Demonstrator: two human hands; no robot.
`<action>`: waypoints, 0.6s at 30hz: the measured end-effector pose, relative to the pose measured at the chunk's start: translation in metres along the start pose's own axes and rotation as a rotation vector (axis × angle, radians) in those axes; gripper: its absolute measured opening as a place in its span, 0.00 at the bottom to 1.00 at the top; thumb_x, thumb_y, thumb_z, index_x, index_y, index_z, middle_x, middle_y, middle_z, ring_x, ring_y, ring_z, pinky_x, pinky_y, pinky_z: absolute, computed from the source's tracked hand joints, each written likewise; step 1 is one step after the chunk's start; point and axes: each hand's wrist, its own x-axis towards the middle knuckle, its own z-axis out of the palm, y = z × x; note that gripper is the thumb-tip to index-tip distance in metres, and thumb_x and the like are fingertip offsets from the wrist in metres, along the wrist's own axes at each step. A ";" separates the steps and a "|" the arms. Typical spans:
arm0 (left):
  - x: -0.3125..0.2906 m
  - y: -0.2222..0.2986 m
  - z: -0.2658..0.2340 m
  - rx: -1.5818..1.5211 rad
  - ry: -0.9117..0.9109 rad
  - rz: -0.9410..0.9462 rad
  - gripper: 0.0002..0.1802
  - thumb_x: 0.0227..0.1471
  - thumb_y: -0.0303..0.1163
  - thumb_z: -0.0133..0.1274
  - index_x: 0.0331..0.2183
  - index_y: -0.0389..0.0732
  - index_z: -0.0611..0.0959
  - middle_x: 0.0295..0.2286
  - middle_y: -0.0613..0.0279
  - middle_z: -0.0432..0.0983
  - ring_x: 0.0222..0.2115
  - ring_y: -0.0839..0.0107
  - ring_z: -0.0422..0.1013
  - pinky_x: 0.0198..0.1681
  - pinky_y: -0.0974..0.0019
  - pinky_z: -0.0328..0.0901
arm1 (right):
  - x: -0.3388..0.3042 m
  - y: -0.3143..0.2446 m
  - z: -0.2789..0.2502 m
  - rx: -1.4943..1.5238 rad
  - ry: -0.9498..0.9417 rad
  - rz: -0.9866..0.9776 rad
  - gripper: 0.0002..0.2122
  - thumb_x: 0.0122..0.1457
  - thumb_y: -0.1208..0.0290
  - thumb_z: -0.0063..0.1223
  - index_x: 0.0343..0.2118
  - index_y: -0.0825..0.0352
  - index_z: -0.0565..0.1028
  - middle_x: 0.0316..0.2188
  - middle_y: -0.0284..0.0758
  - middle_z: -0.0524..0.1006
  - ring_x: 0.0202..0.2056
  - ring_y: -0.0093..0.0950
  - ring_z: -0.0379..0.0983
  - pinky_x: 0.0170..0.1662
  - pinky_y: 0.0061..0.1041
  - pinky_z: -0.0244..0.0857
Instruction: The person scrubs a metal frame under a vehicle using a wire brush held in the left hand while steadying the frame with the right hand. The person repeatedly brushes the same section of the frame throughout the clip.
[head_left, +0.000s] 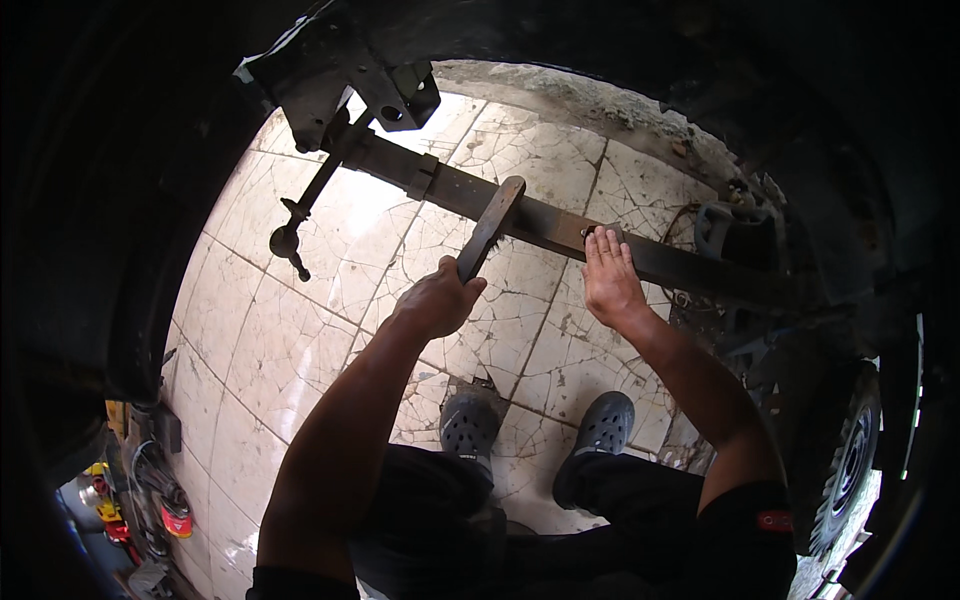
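Note:
A dark leaf spring (655,262) runs across from the upper left to the right. Its middle has a browner patch with a small bolt. My left hand (438,300) is closed round the handle of a brush (495,222), whose long flat back slants up over the spring. Dark bristles show along the brush's right edge, against the spring's near side. Farther right, my right hand (611,275) lies with outstretched fingers on the spring, by the bolt. The fingers are straight and side by side, and nothing shows in them.
At the upper left, a metal bracket (395,95) and a rod with a ball joint (288,240) hang near the spring's end. Dark vehicle bodywork surrounds the view. Cracked tiles (300,330) cover the floor; tools (150,480) lie lower left, a tyre (850,465) stands right.

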 end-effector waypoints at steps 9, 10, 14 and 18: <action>0.001 -0.003 0.000 -0.026 0.005 0.010 0.33 0.60 0.54 0.43 0.49 0.31 0.67 0.41 0.34 0.75 0.46 0.44 0.72 0.49 0.49 0.65 | -0.014 -0.013 -0.004 -0.051 -0.055 -0.031 0.27 0.67 0.62 0.35 0.63 0.75 0.54 0.66 0.51 0.52 0.67 0.45 0.46 0.68 0.44 0.38; 0.002 -0.005 0.001 -0.016 0.016 0.023 0.33 0.60 0.54 0.43 0.49 0.31 0.67 0.41 0.34 0.75 0.46 0.44 0.72 0.49 0.49 0.65 | -0.012 -0.008 -0.003 -0.010 -0.044 -0.005 0.27 0.67 0.62 0.35 0.63 0.76 0.54 0.66 0.52 0.52 0.67 0.46 0.46 0.68 0.45 0.38; 0.006 -0.008 0.005 -0.005 0.032 0.046 0.32 0.61 0.54 0.43 0.48 0.31 0.68 0.41 0.34 0.75 0.46 0.43 0.72 0.49 0.49 0.65 | 0.002 0.020 -0.011 0.032 -0.056 0.104 0.27 0.67 0.63 0.33 0.64 0.76 0.53 0.66 0.53 0.52 0.68 0.47 0.45 0.68 0.45 0.35; 0.000 -0.005 0.000 -0.020 0.022 0.020 0.32 0.61 0.54 0.44 0.47 0.30 0.69 0.42 0.36 0.75 0.46 0.43 0.72 0.49 0.49 0.65 | -0.013 -0.005 -0.005 0.013 -0.066 -0.007 0.27 0.67 0.62 0.33 0.64 0.76 0.54 0.66 0.52 0.52 0.67 0.46 0.46 0.68 0.45 0.38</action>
